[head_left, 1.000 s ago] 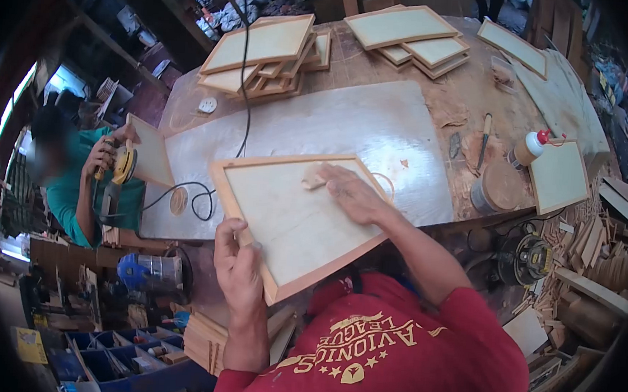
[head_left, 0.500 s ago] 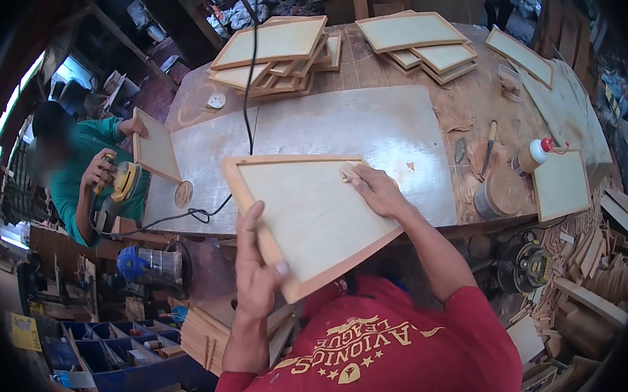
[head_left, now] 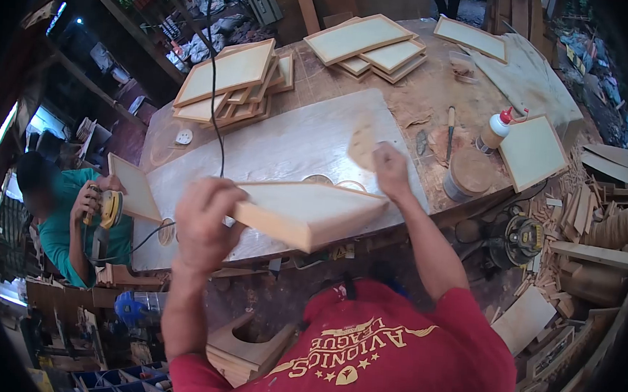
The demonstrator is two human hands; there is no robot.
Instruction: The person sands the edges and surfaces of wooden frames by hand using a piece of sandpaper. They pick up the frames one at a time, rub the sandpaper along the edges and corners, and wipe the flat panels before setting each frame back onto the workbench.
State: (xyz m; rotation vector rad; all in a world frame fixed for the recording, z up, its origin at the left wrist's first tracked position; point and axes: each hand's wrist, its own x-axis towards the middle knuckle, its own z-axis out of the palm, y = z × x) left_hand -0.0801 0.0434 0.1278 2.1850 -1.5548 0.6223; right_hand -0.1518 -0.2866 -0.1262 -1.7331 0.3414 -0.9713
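Note:
My left hand [head_left: 208,215] grips the left corner of a framed wooden panel [head_left: 303,197], thumb at the near edge and fingers over the frame. The panel is tilted above the worktable, its thick near edge towards me. My right hand [head_left: 391,173] is closed on a piece of sandpaper [head_left: 362,145], tan and blurred by motion, just beyond the panel's far right edge. Round marks or discs [head_left: 319,179] show on the silvery sheet [head_left: 274,147] behind the panel.
Stacked panels [head_left: 228,72] [head_left: 359,44] lie along the table's far side. At right stand a glue bottle [head_left: 492,132], a round container [head_left: 468,174], a chisel-like tool [head_left: 450,132] and another panel [head_left: 534,152]. At left a co-worker [head_left: 69,202] holds a sander [head_left: 112,209] and a panel.
The panel has been raised and tipped, showing its edge. My left hand moved up with it. My right hand left the panel's surface, and the sandpaper now hangs unfolded. The view has shifted.

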